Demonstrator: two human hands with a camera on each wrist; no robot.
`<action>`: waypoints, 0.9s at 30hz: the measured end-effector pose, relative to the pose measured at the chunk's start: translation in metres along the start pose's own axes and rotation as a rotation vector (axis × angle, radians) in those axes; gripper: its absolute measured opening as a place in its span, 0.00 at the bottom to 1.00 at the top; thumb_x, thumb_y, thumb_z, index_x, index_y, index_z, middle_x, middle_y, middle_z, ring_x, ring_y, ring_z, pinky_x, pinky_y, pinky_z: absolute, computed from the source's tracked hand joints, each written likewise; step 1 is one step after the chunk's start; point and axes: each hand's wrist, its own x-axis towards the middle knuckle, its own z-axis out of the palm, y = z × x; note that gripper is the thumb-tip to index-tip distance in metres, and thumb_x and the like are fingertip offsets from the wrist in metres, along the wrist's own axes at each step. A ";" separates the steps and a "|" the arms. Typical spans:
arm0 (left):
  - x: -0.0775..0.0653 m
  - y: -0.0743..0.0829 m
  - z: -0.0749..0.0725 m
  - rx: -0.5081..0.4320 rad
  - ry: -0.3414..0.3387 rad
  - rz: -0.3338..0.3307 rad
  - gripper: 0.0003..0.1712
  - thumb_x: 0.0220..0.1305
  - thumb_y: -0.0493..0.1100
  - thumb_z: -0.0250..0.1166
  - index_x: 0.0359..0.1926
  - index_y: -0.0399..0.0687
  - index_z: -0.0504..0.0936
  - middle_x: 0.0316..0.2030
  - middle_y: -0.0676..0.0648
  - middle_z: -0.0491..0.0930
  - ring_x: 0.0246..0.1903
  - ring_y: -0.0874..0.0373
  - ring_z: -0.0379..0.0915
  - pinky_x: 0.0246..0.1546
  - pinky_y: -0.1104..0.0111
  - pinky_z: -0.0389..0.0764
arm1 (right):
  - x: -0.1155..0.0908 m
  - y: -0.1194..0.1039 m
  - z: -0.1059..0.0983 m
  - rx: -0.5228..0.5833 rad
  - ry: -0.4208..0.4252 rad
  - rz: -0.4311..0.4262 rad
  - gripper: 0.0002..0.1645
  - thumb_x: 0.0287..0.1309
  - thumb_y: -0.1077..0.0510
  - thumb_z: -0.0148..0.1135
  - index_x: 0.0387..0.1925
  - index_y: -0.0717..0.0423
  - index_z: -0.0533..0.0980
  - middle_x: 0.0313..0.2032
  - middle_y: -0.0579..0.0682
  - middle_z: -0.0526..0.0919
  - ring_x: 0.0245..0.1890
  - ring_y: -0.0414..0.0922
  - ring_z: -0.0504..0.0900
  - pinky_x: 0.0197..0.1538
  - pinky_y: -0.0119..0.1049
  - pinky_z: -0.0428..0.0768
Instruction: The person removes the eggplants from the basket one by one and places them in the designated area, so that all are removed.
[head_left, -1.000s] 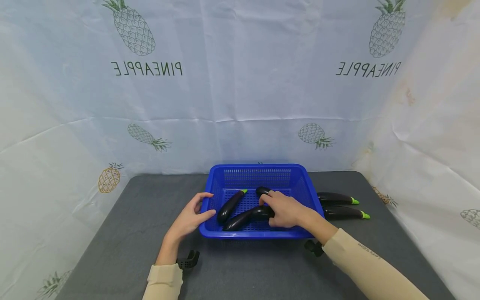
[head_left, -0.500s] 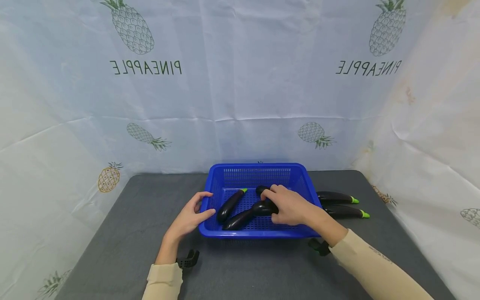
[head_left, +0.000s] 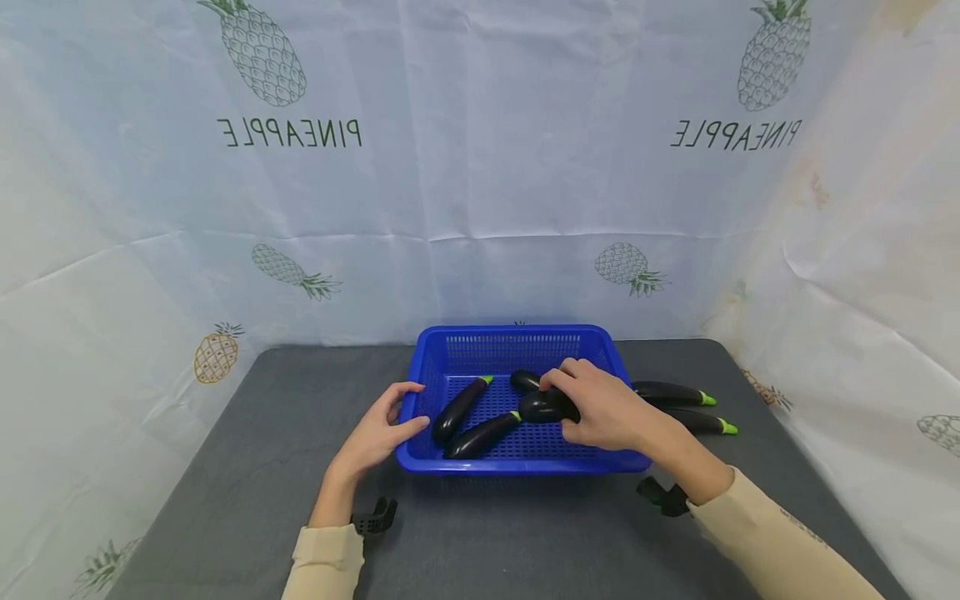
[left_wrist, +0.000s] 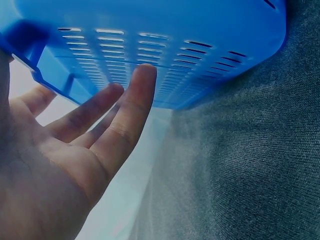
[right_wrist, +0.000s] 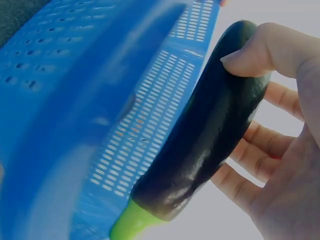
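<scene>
Taking the blue basket's (head_left: 517, 468) middle as our clock centre, we begin at six o'clock with the near stretch of grey bench (head_left: 495, 533). Inside the basket, at eight, lies the front eggplant (head_left: 482, 437), its green cap aimed toward two. At nine we see the person's left hand (head_left: 378, 429) straddling the rim, thumb over it and other fingers against the outer wall; we judge this hold light, so a hard bump could slide the basket. The left eggplant (head_left: 459, 412) rests inside, also toward nine.

Just off centre toward three, the right hand (head_left: 600, 408) has thumb and fingers clamped on the held eggplant (head_left: 546, 407). The thumb presses near its blunt end, so the glossy skin might slip or the capped end swing. We cannot tell whether it clears the basket floor; if moved too low, it could catch the rim.

Outside at three, the nearer loose eggplant (head_left: 703, 422) and farther loose eggplant (head_left: 671, 393) lie close to the basket; a shove that way could roll them. Close beyond the grip, toward twelve, the back eggplant (head_left: 524, 382) could get nudged. Farthest, past twelve, hangs the pineapple-printed sheet (head_left: 510, 183).
</scene>
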 end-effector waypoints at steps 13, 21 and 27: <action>0.000 0.000 0.001 -0.009 -0.008 0.000 0.31 0.69 0.42 0.68 0.69 0.48 0.67 0.71 0.35 0.62 0.66 0.36 0.67 0.56 0.45 0.78 | -0.023 0.004 -0.021 -0.037 0.117 -0.001 0.27 0.47 0.64 0.70 0.52 0.48 0.78 0.43 0.45 0.75 0.39 0.42 0.69 0.35 0.36 0.73; 0.000 -0.001 0.002 -0.015 -0.013 -0.001 0.32 0.69 0.43 0.68 0.70 0.48 0.67 0.70 0.35 0.64 0.65 0.37 0.69 0.56 0.45 0.78 | -0.041 0.013 -0.024 -0.024 0.117 0.045 0.26 0.50 0.64 0.69 0.53 0.48 0.77 0.45 0.45 0.75 0.41 0.43 0.71 0.38 0.39 0.73; -0.001 0.000 0.002 -0.007 0.006 -0.003 0.32 0.68 0.43 0.69 0.69 0.49 0.67 0.70 0.36 0.64 0.65 0.37 0.69 0.57 0.44 0.77 | -0.053 0.020 -0.029 -0.032 0.161 0.057 0.25 0.50 0.64 0.69 0.53 0.50 0.76 0.46 0.47 0.76 0.43 0.45 0.72 0.39 0.41 0.77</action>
